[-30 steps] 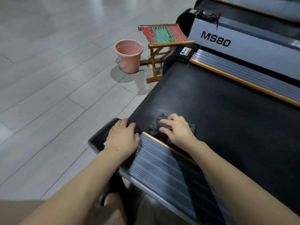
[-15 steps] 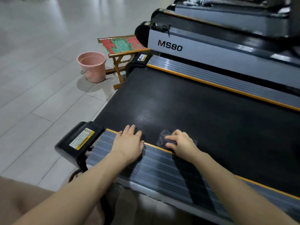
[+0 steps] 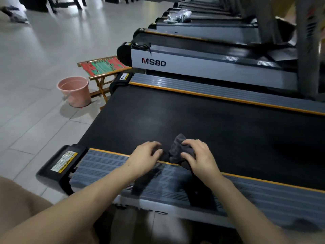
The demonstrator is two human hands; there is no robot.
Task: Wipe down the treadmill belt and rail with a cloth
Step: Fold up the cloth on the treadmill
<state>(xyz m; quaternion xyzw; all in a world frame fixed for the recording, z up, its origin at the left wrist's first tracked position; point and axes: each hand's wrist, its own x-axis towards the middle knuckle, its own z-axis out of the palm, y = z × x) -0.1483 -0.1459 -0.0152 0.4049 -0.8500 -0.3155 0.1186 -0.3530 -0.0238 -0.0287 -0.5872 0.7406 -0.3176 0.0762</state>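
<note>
The black treadmill belt (image 3: 202,120) runs across the middle of the head view, with a grey ribbed near rail (image 3: 105,164) edged in orange and a far rail (image 3: 211,88) beyond. A dark grey cloth (image 3: 177,148) lies bunched at the belt's near edge. My right hand (image 3: 200,157) grips the cloth from the right. My left hand (image 3: 146,157) rests at the rail's orange edge, its fingers curled and touching the cloth's left part.
A pink bucket (image 3: 74,90) and a small folding stool (image 3: 103,67) stand on the tiled floor left of the belt's end. More treadmills, one marked MS80 (image 3: 153,62), line up behind. A black end cap with a warning label (image 3: 63,162) closes the near rail.
Both hands have slid to the right along the near rail with the cloth. My left hand has lifted from flat on the rail and now reaches the cloth; the cloth is more bunched up.
</note>
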